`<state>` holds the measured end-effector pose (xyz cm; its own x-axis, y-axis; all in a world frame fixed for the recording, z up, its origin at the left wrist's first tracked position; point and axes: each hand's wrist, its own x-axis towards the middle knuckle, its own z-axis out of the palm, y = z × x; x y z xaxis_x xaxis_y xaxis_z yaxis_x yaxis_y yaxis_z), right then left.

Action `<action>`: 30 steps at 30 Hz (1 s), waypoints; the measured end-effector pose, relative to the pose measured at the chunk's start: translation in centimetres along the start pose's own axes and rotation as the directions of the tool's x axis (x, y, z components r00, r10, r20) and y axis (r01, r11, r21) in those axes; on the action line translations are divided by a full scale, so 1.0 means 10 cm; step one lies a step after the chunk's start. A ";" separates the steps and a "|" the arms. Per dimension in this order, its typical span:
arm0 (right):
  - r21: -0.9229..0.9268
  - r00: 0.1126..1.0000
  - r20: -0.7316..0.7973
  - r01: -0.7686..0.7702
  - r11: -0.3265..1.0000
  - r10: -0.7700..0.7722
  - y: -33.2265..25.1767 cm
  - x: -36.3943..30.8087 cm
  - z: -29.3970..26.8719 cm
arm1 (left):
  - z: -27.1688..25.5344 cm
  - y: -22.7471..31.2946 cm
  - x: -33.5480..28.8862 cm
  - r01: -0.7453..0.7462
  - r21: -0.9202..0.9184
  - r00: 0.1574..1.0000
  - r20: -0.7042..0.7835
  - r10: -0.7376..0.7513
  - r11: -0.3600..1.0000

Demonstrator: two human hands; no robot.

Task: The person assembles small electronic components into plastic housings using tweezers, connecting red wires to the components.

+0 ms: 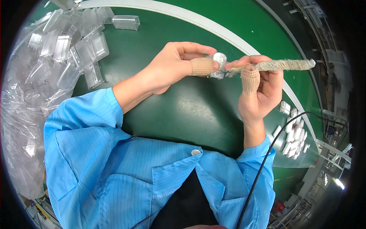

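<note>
My left hand (173, 63) pinches a small clear-and-white plastic part (219, 59) with rounded ends between thumb and fingers. A tan finger sleeve covers its thumb. In my right hand (261, 87) is a slim tool with a wrapped, off-white handle (289, 65), whose far end sticks out to the right. The tool's thin dark tip reaches the right side of the plastic part; whether it touches is too small to tell. My right thumb, also in a tan sleeve, presses along the handle. Both hands are above the green tabletop (190, 108).
Clear plastic covers (85, 49) lie heaped at the left, beside a clear plastic bag (23, 126). Several small white parts (293, 137) sit in a pile at the right. A black cable (263, 160) runs past my right arm. A pale edge strip (213, 24) curves along the table's far side.
</note>
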<state>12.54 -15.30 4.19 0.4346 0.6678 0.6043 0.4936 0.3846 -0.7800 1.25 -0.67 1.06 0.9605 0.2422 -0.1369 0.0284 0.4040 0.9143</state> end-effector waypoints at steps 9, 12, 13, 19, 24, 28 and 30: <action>0.106 0.969 -0.180 -0.149 0.983 0.167 -0.03 0.09 -0.21 | -0.06 0.01 0.03 -0.058 -0.049 0.998 0.033 0.060 0.997; -0.186 0.810 -0.044 -0.582 0.792 0.585 -0.09 0.05 -0.45 | -0.11 0.06 0.04 -0.008 -0.205 0.997 0.072 0.023 0.979; -0.466 0.761 0.054 -0.553 0.691 0.646 -0.04 -0.07 -0.52 | -0.12 0.07 0.06 -0.017 -0.193 0.997 0.069 0.031 0.981; -0.802 0.704 0.097 -0.364 0.475 0.703 -0.17 -0.42 -0.38 | -0.20 0.01 0.12 0.029 -0.317 0.987 0.157 0.023 0.948; -0.713 0.896 0.166 -0.179 0.677 0.411 -0.28 -0.18 -0.37 | -0.15 0.03 0.08 -0.025 -0.385 0.974 0.198 0.109 0.923; -0.669 0.976 0.174 0.020 0.743 0.130 -0.17 0.15 -0.02 | -0.14 -0.01 0.10 -0.006 -0.325 0.975 0.207 0.077 0.946; -0.665 0.978 0.199 0.089 0.741 0.062 -0.06 0.19 0.03 | -0.13 -0.02 0.11 -0.017 -0.278 0.973 0.218 0.081 0.960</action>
<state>12.81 -14.03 5.80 0.3058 0.8035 0.5108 0.9055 -0.0797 -0.4167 1.93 0.69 0.27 0.9968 0.0759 0.0239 -0.0665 0.6293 0.7744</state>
